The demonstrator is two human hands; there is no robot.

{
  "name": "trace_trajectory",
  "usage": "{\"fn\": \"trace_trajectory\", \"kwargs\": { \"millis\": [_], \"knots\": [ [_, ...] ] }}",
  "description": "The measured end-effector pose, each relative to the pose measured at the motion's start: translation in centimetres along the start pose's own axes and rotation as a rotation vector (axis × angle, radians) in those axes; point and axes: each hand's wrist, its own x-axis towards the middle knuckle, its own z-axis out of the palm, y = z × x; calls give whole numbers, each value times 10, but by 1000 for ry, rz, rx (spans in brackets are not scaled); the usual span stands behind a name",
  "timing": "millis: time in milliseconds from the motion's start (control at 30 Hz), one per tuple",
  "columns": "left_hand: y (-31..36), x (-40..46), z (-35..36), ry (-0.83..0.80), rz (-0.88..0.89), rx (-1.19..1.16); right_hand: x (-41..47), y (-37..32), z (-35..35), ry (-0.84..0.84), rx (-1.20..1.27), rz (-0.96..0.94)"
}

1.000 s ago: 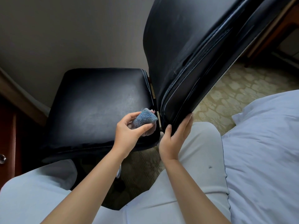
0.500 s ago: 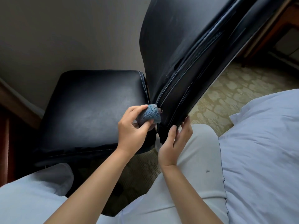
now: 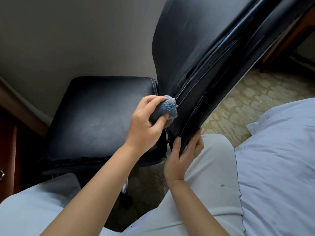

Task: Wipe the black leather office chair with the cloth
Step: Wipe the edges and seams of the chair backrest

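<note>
Centre frame, the left hand [image 3: 144, 123] bunches the soft, light cloth [image 3: 166, 109] against the chair [image 3: 196, 65] back's side seam — fingers [image 3: 153, 100] clenched round it. The right hand [image 3: 180, 157] grips the stiff lower edge, probably steadying it.

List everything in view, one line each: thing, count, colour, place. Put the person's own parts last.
chair seat: one, black, centre left.
chair back: one, black, upper right, tilted.
cloth: one, blue, bunched against the chair back's edge.
bedding: one, white, right.
carpet: one, beige patterned, right of the chair.
wall: one, grey, upper left.
trousers: one pair, pale, bottom.
left hand: one, grips the cloth.
right hand: one, holds the chair back's lower edge.
</note>
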Motion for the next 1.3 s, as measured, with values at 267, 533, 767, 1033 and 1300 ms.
{"fn": "trace_trajectory", "kwargs": {
  "millis": [267,533,767,1033,1300],
  "knots": [
    [2,3,15,108,-95,109,0,-7,2,0,12,24],
    [-27,-31,27,-112,-418,319,3,-11,2,22,-4,32],
    [-29,-38,24,54,-446,138,1,-5,1,22,32,8],
    [12,-3,18,139,-174,68,0,-5,0,1,60,10],
    [-9,-21,35,149,-282,111,1,-8,1,11,45,22]
  ]
}}
